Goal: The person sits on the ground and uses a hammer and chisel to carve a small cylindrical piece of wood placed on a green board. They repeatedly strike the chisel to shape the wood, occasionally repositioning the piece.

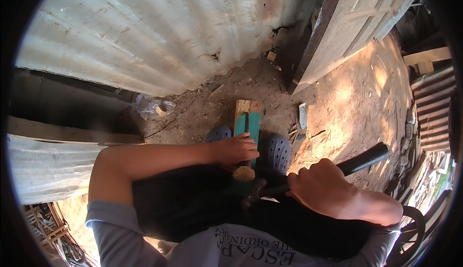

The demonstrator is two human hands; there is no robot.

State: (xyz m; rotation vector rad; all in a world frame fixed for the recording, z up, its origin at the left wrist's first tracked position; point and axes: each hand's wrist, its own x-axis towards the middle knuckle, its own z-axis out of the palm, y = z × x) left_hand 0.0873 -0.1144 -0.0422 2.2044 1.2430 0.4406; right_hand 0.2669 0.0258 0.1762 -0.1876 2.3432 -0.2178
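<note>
A chisel (247, 122) is held in the closed grip of the left hand (238, 150), its dark blade laid along a green-painted board (255, 122) and pointed away from the body. The board is set on the dirt ground (308, 108) between two clogs (279, 153), apparently so that sideways sliding is limited; whether it is pressed by the feet cannot be told, and its near end is lost in shadow. The pale butt of the chisel is kept uncovered by the fingers, presumably so that it is left open to the hammer (364, 159). The hammer is held in the right hand (320, 185), its black handle being wrapped well short of the far end, as if control were favoured over force; its head is held low, near the butt. Bare wood is shown at the board's far end.

No brand or label can be made out on the board, chisel or hammer. Dark lettering (255, 245) is printed across the grey shirt (200, 253) and is seen upside down
</note>
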